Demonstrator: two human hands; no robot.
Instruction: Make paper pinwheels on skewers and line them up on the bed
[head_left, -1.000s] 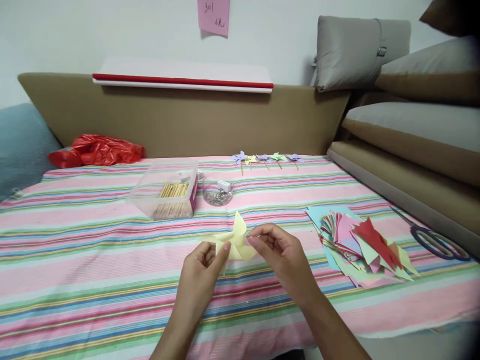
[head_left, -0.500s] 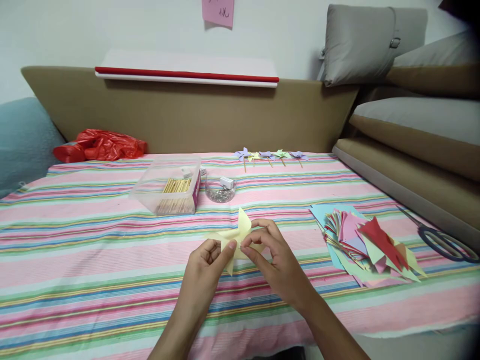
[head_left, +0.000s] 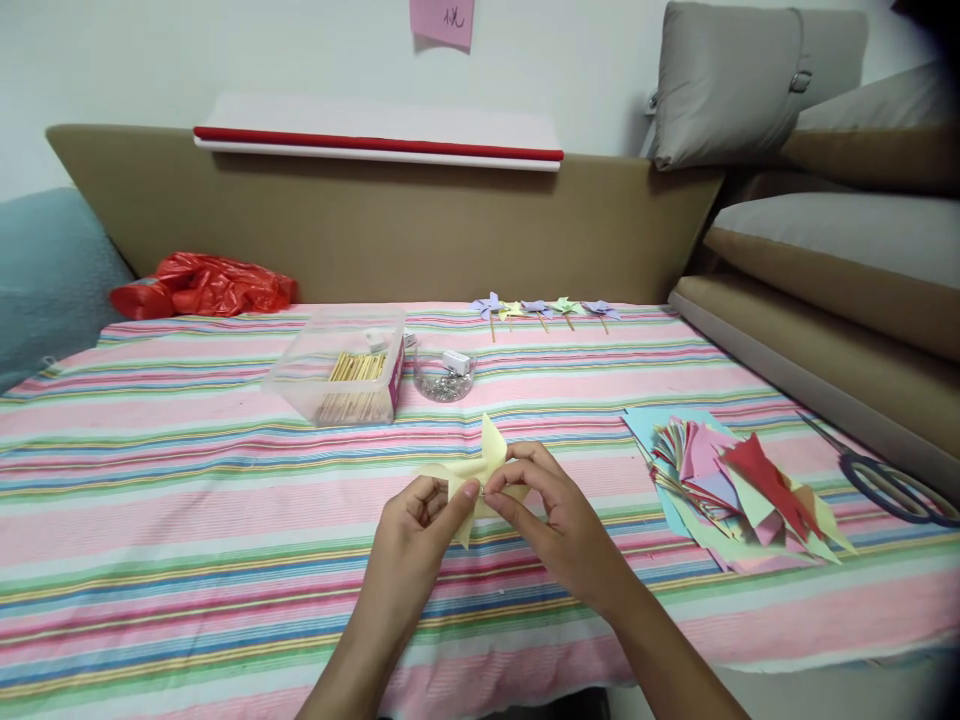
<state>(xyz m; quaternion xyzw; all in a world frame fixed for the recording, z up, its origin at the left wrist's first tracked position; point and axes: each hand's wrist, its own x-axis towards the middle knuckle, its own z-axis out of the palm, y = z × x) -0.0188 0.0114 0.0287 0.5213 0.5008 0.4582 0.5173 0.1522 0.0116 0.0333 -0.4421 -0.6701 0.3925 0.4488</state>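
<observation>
A pale yellow paper pinwheel (head_left: 491, 450) with folded blades is held up above the striped cloth. My left hand (head_left: 424, 515) pinches it from the left, its thumb pressed on the paper near the centre. From the right, my right hand (head_left: 544, 505) has thumb and forefinger closed on a small shiny metal pin (head_left: 483, 491) at the pinwheel's centre. How deep the pin sits cannot be made out. Beyond the hands is a clear round dish (head_left: 444, 385) of small metal pieces with a white block in it.
A clear plastic box (head_left: 300, 375) of wooden sticks (head_left: 356, 368) stands left of the dish. Several finished pinwheels (head_left: 536, 308) lie at the back. On the right are coloured paper pieces (head_left: 712, 470) and dark-handled scissors (head_left: 885, 485). A red plastic bag (head_left: 217, 285) lies back left.
The view has shifted slightly. Both hands keep the same hold on the pinwheel and pin, with only tiny finger movement.
</observation>
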